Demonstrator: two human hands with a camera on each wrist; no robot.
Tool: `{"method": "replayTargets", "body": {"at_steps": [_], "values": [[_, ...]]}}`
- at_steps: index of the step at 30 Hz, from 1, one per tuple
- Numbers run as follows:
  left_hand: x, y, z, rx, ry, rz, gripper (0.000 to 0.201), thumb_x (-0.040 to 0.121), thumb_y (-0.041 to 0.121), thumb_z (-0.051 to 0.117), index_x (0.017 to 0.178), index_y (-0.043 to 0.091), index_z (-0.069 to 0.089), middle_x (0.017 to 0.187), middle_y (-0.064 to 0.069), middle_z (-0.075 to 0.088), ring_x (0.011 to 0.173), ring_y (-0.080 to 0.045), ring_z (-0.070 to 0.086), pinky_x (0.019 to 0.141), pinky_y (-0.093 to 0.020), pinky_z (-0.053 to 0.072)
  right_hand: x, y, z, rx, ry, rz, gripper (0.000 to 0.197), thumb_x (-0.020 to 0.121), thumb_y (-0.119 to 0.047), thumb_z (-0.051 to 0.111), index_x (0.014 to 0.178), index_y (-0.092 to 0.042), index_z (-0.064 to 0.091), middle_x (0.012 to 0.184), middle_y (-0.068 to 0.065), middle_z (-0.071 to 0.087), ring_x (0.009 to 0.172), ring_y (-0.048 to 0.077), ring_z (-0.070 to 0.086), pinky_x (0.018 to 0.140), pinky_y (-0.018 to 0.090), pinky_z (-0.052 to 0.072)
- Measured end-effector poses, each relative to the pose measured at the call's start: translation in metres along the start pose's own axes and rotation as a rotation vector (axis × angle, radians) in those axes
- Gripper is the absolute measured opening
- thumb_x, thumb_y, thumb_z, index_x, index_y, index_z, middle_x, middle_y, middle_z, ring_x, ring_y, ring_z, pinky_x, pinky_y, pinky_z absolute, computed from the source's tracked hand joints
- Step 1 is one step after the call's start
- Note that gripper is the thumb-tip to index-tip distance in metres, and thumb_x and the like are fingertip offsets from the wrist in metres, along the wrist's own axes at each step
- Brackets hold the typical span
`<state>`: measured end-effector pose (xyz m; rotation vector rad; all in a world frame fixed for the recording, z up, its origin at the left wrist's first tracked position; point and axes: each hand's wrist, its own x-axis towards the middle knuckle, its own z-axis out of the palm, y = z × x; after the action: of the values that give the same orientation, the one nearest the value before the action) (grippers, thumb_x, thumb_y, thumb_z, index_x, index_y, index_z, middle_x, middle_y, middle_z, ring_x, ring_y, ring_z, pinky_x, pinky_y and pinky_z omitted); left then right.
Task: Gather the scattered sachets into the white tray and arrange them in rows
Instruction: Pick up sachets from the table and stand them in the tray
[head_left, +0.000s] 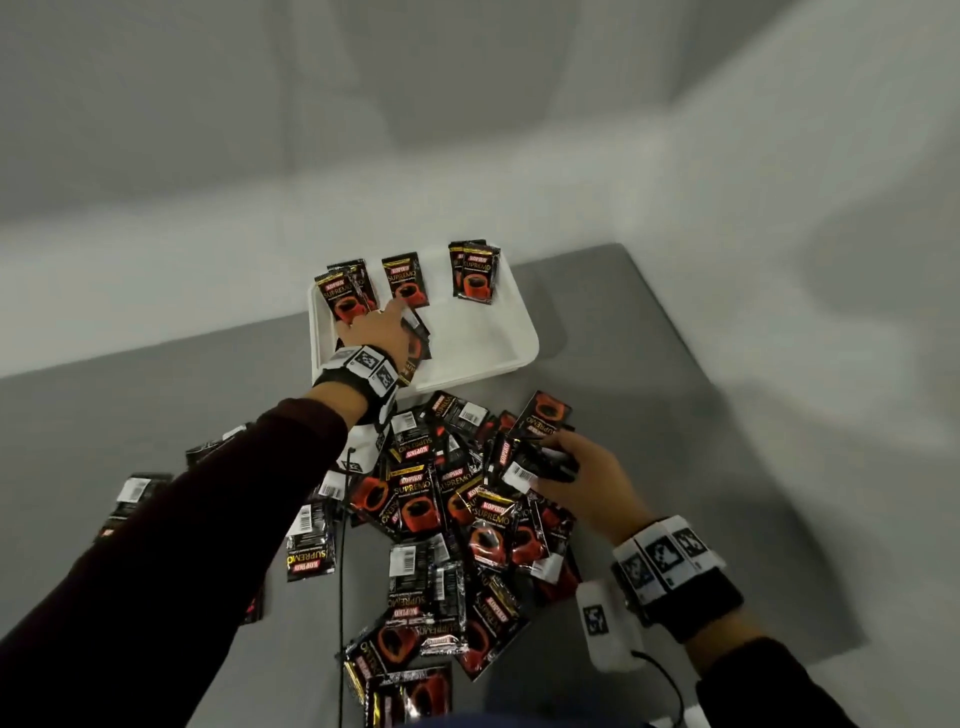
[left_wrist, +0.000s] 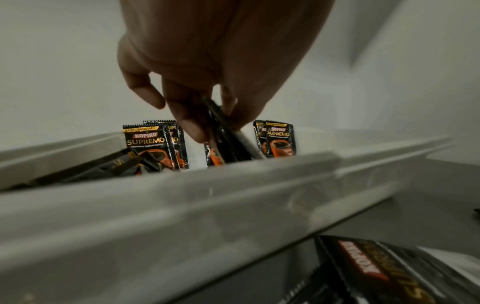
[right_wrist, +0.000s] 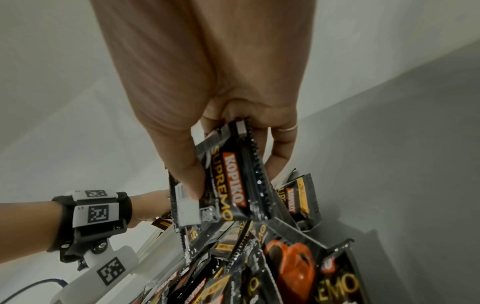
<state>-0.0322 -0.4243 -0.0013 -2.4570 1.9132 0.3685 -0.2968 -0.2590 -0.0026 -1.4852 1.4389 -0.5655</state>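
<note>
Gripping sachets: left hand (head_left: 382, 332) over white tray (head_left: 519, 332), right hand (head_left: 582, 467) at the pile (head_left: 441, 519).

You are working in a bare, staged recording setup rather than a home or shop: a plain grey table (head_left: 613, 332) against unadorned white walls (head_left: 260, 104), and marker-coded tracking bands (head_left: 667, 558) with cabled camera units strapped to both wrists.

We wear dark maroon sleeves (head_left: 218, 499) and a black band (right_wrist: 91, 218) on each wrist, with white blocks bearing black square-pattern tags. A thin ring (right_wrist: 287, 129) sits on one right finger, and a dark cable (head_left: 667, 680) trails from the right wrist's white housing (head_left: 605, 629).
</note>
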Motion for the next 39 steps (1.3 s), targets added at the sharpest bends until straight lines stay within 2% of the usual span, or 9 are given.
{"method": "replayTargets", "body": {"at_steps": [3,11,16,19,22,25,29,34,39], "values": [[-0.003,-0.007,-0.003,0.051,-0.022,0.03,0.036,0.09,0.023,0.039,0.125,0.026,0.044,0.09,-0.007,0.068,0.094,-0.03,0.062,0.099,-0.044,0.027,0.001,0.001,-0.003,0.005,0.0,-0.001,0.029,0.075,-0.01,0.073,0.092,-0.028,0.058,0.09,-0.008,0.063,0.075,0.004,0.06,0.058,0.008,0.044],[-0.023,-0.017,-0.011,-0.004,-0.018,0.067,0.031,0.09,0.034,0.046,0.11,0.011,0.053,0.101,-0.009,0.064,0.101,-0.03,0.058,0.093,-0.042,0.035,0.016,-0.01,-0.011,-0.062,0.047,-0.048,0.028,0.077,-0.018,0.072,0.086,-0.036,0.052,0.079,-0.018,0.056,0.068,-0.003,0.054,0.051,0.004,0.04],[-0.025,-0.017,-0.014,0.063,-0.059,0.042,0.032,0.086,0.042,0.051,0.079,0.011,0.058,0.075,-0.002,0.055,0.088,-0.026,0.059,0.084,-0.038,0.04,0.021,-0.013,-0.013,-0.044,0.055,-0.038,0.024,0.077,-0.025,0.069,0.089,-0.037,0.052,0.078,-0.016,0.059,0.064,0.0,0.058,0.05,0.011,0.042],[-0.028,-0.018,-0.015,0.135,-0.05,0.029,0.04,0.087,0.046,0.046,0.065,0.013,0.051,0.062,0.001,0.047,0.082,-0.025,0.059,0.089,-0.041,0.036,0.021,-0.018,-0.013,-0.011,0.058,-0.042,0.021,0.075,-0.026,0.068,0.085,-0.036,0.054,0.078,-0.011,0.061,0.065,0.007,0.06,0.055,0.023,0.049],[-0.027,-0.023,-0.01,0.037,-0.006,-0.001,0.034,0.086,0.041,0.052,0.097,0.009,0.054,0.078,-0.002,0.059,0.088,-0.028,0.061,0.098,-0.047,0.033,0.03,-0.03,-0.015,-0.023,0.109,-0.06,0.018,0.075,-0.024,0.071,0.083,-0.031,0.057,0.074,-0.012,0.062,0.063,0.002,0.061,0.055,0.019,0.049],[-0.03,-0.023,-0.004,-0.097,0.068,-0.015,0.058,0.082,0.036,0.06,0.125,0.006,0.034,0.093,-0.004,0.066,0.092,-0.03,0.063,0.096,-0.046,0.035,0.053,-0.051,-0.015,-0.088,0.166,-0.08,0.017,0.076,-0.025,0.072,0.085,-0.029,0.057,0.074,-0.018,0.059,0.06,-0.01,0.057,0.048,0.004,0.04],[-0.033,-0.022,0.0,-0.202,0.148,0.003,0.051,0.08,0.029,0.06,0.119,0.01,0.034,0.085,-0.003,0.066,0.084,-0.032,0.063,0.08,-0.037,0.037,0.101,-0.086,-0.004,-0.158,0.245,-0.099,0.021,0.078,-0.023,0.069,0.092,-0.019,0.055,0.079,-0.013,0.054,0.067,0.003,0.055,0.058,0.016,0.043],[-0.042,-0.026,0.004,-0.334,0.168,0.015,0.047,0.078,0.03,0.063,0.113,0.019,0.034,0.062,0.011,0.051,0.08,-0.027,0.064,0.079,-0.034,0.032,0.159,-0.109,0.031,-0.227,0.213,-0.006,0.032,0.079,-0.021,0.065,0.108,-0.01,0.053,0.101,0.004,0.063,0.09,0.023,0.062,0.08,0.034,0.051],[-0.045,-0.039,0.014,-0.34,0.065,-0.049,0.074,0.073,0.052,0.065,0.132,0.022,0.03,0.101,0.0,0.069,0.103,-0.023,0.062,0.103,-0.044,0.031,0.188,-0.105,0.055,-0.421,0.184,0.068,0.026,0.08,-0.026,0.066,0.095,-0.014,0.048,0.089,0.006,0.063,0.087,0.029,0.062,0.07,0.031,0.043]]}}
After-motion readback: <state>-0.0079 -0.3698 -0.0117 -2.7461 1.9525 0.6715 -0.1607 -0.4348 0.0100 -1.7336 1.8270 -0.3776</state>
